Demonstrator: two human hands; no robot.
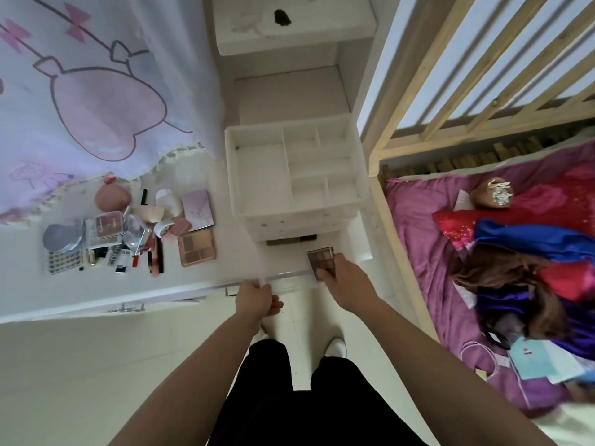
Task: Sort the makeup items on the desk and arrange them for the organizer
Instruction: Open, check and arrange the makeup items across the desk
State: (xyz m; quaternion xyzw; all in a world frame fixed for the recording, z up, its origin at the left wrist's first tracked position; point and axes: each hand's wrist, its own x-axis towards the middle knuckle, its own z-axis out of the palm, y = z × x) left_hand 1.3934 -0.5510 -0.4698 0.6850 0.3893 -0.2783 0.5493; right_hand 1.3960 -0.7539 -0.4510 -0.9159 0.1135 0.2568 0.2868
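While the left hand (254, 296), curled on the front of the clear drawer (286, 274) pulled out of the organizer (231, 175), holds it steady, the right hand (344, 278), pinching the brown palette (322, 260) just in front of the organizer, should lay it flat inside.

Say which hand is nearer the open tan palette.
Left. The left hand, gripping the drawer front, is right of the tan palette; the right hand, holding a dark palette, is farther right.

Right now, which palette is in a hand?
The dark brown palette, held by the right hand over the drawer that the left hand grips; the tan palette and pink marbled palette lie on the desk, untouched.
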